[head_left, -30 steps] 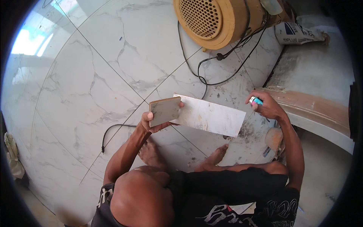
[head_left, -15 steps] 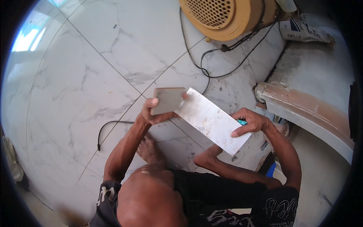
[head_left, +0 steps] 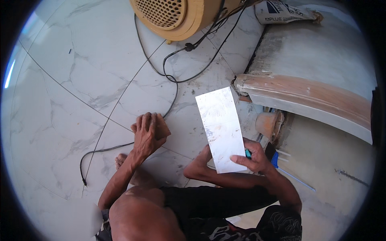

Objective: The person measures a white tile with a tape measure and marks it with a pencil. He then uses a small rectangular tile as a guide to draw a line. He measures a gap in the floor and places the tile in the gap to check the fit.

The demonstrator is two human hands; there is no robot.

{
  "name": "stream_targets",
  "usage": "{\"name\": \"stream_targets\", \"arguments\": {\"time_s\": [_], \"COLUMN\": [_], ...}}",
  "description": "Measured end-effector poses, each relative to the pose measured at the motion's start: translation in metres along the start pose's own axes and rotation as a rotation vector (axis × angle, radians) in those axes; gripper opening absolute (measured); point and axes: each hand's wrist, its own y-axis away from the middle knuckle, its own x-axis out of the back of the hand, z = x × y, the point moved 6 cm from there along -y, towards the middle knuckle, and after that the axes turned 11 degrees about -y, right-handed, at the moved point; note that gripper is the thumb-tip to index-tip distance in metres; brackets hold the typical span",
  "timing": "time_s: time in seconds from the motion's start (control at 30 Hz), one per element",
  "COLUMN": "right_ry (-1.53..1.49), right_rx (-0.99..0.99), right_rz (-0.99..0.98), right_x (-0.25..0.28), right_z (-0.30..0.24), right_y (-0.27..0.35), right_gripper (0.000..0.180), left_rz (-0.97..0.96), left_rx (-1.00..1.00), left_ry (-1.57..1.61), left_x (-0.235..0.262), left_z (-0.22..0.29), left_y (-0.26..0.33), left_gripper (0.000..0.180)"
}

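My left hand (head_left: 145, 134), back upward, has its fingers curled over a small square tile piece (head_left: 163, 127). Only part of that piece's brown side shows; the rest lies under the hand, and whether it touches the floor is unclear. On the other side, my right hand (head_left: 254, 160) grips the lower end of a long white tile strip (head_left: 220, 124), thumb across its face. The strip is smudged with grey and brown marks and tilts slightly. A small teal object (head_left: 247, 153) also sits in the right hand, mostly hidden by the fingers and the strip.
Beyond the hands stands a yellow machine (head_left: 197, 20) with a perforated round cover. Black cable (head_left: 177, 94) loops over the marbled floor tiles. At right are a curved ledge (head_left: 305, 94), a bag (head_left: 281, 14), a dirty pot (head_left: 267, 123) and a blue-bristled brush (head_left: 275, 158).
My left hand has moved away from the white strip and turned over, so the small tile's brown side shows instead of grey. The strip now stands more upright. The view has shifted right.
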Motion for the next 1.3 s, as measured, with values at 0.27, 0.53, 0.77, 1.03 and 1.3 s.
{"name": "stream_targets", "arguments": {"time_s": [0.27,0.53,0.77,1.03,1.3], "right_ry": [0.000,-0.099,-0.133,-0.105,-0.255], "right_rx": [0.090,-0.035,-0.087,-0.096,-0.203], "right_rz": [0.098,0.014,-0.008,0.058,0.071], "right_x": [-0.028,-0.038,-0.042,-0.047,-0.049], "right_z": [-0.010,0.003,0.010,0.003,0.013], "right_y": [0.010,0.007,0.001,-0.005,-0.004], "right_gripper": [0.030,0.039,0.039,0.037,0.041], "left_rz": [0.000,-0.306,-0.405,-0.289,-0.316], "left_rx": [0.076,0.187,0.256,0.310,0.431], "left_ry": [-0.038,1.114,1.691,1.607,1.397], "left_x": [-0.004,0.045,0.040,0.043,0.049], "left_z": [-0.001,0.055,0.100,0.112,0.116], "left_y": [-0.003,-0.038,-0.052,-0.064,-0.068], "left_gripper": [0.104,0.064,0.036,0.039,0.042]}}
